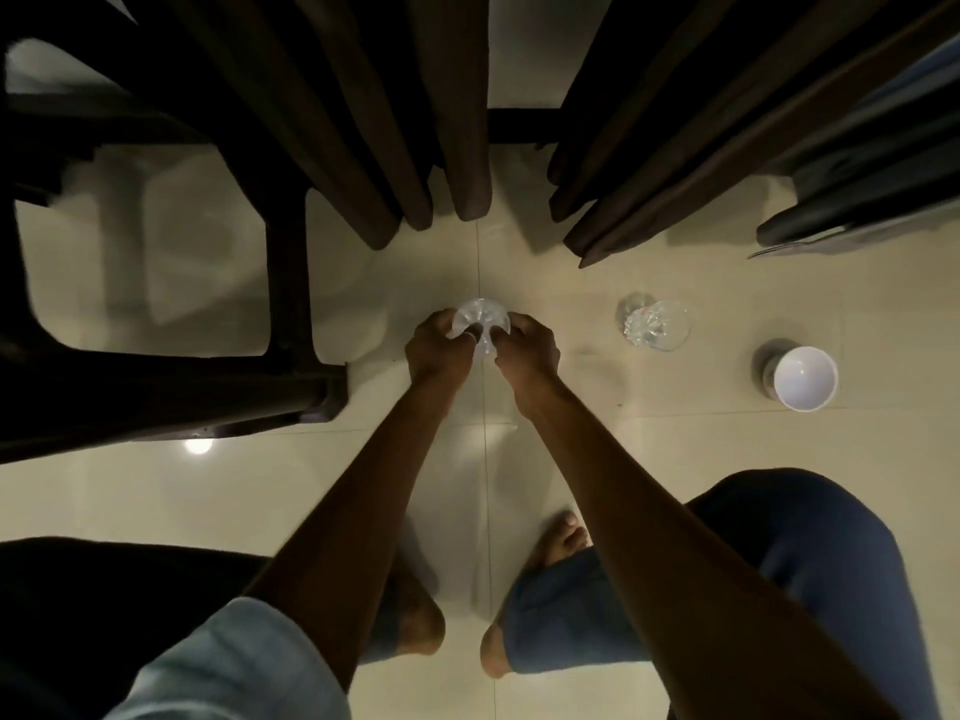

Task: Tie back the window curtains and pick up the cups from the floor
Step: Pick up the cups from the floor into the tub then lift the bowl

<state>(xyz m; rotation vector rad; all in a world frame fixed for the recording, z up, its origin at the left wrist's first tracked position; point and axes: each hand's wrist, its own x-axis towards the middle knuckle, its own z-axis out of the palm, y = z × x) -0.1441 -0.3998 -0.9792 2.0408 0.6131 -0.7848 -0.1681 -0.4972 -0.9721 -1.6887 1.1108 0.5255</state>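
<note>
A clear glass cup [480, 317] stands on the tiled floor straight ahead, seen from above. My left hand [439, 345] grips its left side and my right hand [527, 345] grips its right side, fingers curled round the rim. A second clear glass cup [655, 324] stands on the floor to the right, untouched. Further right sits a white cup [804, 377], upright and open at the top. Dark brown curtains hang down to the floor beyond the cups, a left panel [363, 122] and a right panel [691, 132], with a gap between them.
A dark wooden chair or table frame [283, 283] stands on the left, close to my left hand. My bare feet [563, 537] and bent knees in blue jeans are below. Grey-blue fabric [857, 200] hangs at the right edge. Beige floor tiles [675, 444] spread around.
</note>
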